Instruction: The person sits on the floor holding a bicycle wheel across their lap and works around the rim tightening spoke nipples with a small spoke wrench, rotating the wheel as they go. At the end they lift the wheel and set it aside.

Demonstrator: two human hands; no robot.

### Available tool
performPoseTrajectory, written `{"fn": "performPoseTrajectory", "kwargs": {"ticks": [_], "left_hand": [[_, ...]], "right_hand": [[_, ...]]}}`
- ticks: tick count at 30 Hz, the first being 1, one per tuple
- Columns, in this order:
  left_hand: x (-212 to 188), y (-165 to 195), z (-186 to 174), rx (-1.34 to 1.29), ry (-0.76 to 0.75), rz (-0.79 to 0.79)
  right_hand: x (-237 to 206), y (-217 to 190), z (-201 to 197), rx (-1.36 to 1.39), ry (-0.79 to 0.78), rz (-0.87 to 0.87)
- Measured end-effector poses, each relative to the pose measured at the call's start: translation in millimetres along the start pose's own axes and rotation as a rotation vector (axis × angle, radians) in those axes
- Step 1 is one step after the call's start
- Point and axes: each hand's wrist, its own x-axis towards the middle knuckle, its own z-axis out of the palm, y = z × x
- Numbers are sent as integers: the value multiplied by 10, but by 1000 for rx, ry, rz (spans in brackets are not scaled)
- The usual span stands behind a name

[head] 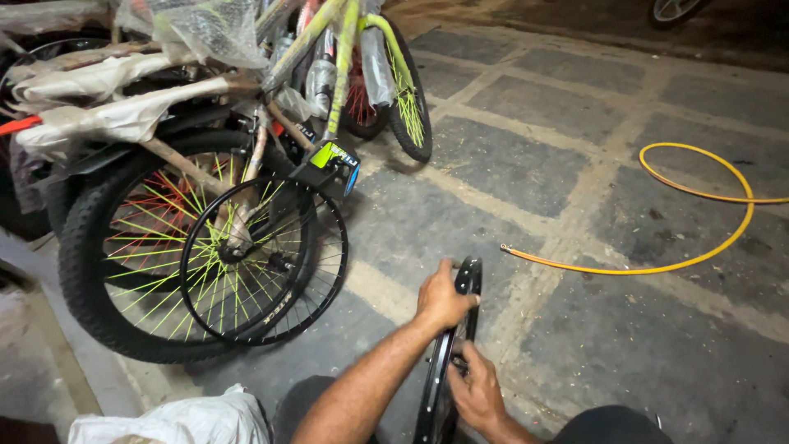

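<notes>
Head view: hands on black rim

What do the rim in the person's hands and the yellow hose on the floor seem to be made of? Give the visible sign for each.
Rim: probably painted metal; glossy black with highlights.
Yellow hose: likely flexible plastic or rubber; it lies in a smooth loop.

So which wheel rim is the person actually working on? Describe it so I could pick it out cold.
Start from the wrapped bicycles stacked at the upper left, then drop to the bottom centre of the paved floor. There a bare black rim stands edge-on, with the left hand on top and the right hand lower. Unlike the rims leaning on the bicycles, it shows no neon spokes.
</notes>
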Motion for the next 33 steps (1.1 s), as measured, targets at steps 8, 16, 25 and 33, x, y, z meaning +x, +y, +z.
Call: {"fn": "performPoseTrajectory", "kwargs": {"ticks": [8, 16, 25, 33], "left_hand": [[-187, -625, 158, -866, 91, -139], [-1207, -1431, 535, -1114, -309, -58], [-1051, -1434, 742, -1258, -539, -171], [-1292, -1617, 834, -1420, -527, -207]], "right_hand": [[-80, -8, -54, -171, 127, -319], [-144, 160, 17, -184, 258, -333], [-57, 388, -441, -224, -178, -367], [-99, 272, -121, -244, 163, -312]]}}
